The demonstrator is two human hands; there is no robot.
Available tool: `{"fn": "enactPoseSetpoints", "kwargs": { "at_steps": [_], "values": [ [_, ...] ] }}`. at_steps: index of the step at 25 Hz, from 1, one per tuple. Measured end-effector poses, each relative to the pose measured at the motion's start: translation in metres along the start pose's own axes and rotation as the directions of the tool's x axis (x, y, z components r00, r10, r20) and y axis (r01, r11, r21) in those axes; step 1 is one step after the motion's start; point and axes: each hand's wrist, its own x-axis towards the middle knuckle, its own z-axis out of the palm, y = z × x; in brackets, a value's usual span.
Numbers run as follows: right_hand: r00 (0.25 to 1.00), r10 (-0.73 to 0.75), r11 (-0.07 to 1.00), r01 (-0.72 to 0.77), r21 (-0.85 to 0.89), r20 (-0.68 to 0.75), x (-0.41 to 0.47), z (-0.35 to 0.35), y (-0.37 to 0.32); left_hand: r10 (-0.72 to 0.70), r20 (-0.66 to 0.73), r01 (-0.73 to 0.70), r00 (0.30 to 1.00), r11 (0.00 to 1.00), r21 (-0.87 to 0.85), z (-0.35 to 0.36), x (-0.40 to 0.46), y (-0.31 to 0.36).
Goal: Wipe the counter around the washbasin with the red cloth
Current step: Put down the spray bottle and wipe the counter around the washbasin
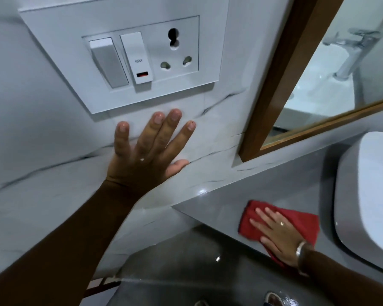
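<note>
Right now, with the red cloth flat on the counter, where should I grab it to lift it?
Take the red cloth at its free far-left corner, coming from the wall side. It lies flat on the grey counter, the right hand pressing its middle and the washbasin crowding its right edge. That corner looks clear to pinch.

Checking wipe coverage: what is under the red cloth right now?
The red cloth lies flat on the grey counter, pressed by the right hand. The counter beneath it is covered, so dirt or wetness there cannot be seen.

Washbasin [367, 195] cut off at right edge
</note>
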Motion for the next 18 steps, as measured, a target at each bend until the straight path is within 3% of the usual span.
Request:
{"fn": "enactPoseSetpoints", "kwargs": {
  "at_steps": [1,2,3,4,6,7,8,9,11,12,13,14,15,16,17,18],
  "values": [
    [0.979,0.195,0.974,-0.2,0.105,0.053,0.01,0.005,-0.011,0.001,-0.003,-0.001,1.0,1.0,-0.009,0.0,0.0,0.001],
    [0.955,0.28,0.942,-0.293,0.164,0.099,0.02,0.012,-0.03,0.005,-0.006,-0.005,1.0,1.0,-0.005,0.001,-0.001,0.001],
    [0.958,0.255,0.946,-0.276,0.169,0.133,0.023,0.015,-0.045,0.005,-0.011,-0.005,1.0,1.0,0.0,0.001,-0.001,0.0],
    [0.978,0.103,0.983,-0.128,0.132,0.184,0.018,0.011,-0.046,-0.001,-0.012,0.001,1.0,1.0,-0.009,0.0,-0.001,0.0],
    [0.943,-0.252,0.966,0.259,-0.005,0.215,-0.002,0.002,-0.01,-0.009,-0.01,0.008,1.0,1.0,-0.028,0.0,-0.002,0.001],
    [0.924,-0.307,0.94,0.332,-0.079,0.23,-0.013,0.0,0.016,-0.009,-0.011,0.009,1.0,1.0,-0.018,0.001,-0.003,0.002],
    [0.948,-0.247,0.958,0.27,-0.097,0.203,-0.016,-0.001,0.033,-0.007,-0.014,0.007,1.0,1.0,-0.01,0.0,-0.003,0.003],
    [0.984,-0.062,0.996,0.071,-0.047,0.17,-0.014,-0.003,0.035,-0.004,-0.013,0.004,1.0,1.0,-0.01,0.0,-0.003,0.003],
    [0.938,0.26,0.957,-0.282,0.07,0.229,0.01,0.002,0.012,-0.006,-0.014,0.006,1.0,1.0,-0.021,0.0,-0.002,0.003],
    [0.924,0.272,0.947,-0.306,0.097,0.269,0.021,0.001,-0.009,-0.009,-0.02,0.009,1.0,1.0,-0.019,0.0,-0.002,0.003],
    [0.952,0.159,0.98,-0.185,0.078,0.263,0.027,-0.002,-0.022,-0.01,-0.023,0.01,1.0,1.0,-0.013,0.001,-0.002,0.003],
    [0.968,-0.055,0.998,0.048,0.032,0.247,0.034,-0.003,-0.026,-0.01,-0.025,0.01,1.0,1.0,-0.014,0.001,-0.002,0.002],
    [0.925,-0.262,0.958,0.284,-0.041,0.277,0.041,-0.01,-0.02,-0.009,-0.025,0.009,1.0,1.0,-0.023,0.0,-0.001,0.002],
    [0.883,-0.364,0.903,0.413,-0.12,0.298,0.052,-0.014,-0.013,-0.009,-0.023,0.008,1.0,1.0,-0.029,0.0,-0.001,0.002],
    [0.878,-0.345,0.901,0.409,-0.145,0.33,0.064,-0.018,-0.012,-0.01,-0.02,0.009,1.0,1.0,-0.029,0.001,0.0,0.003],
    [0.921,-0.251,0.944,0.301,-0.136,0.297,0.077,-0.018,-0.022,-0.014,-0.016,0.014,1.0,1.0,-0.026,0.001,0.0,0.003]
  ]
}}
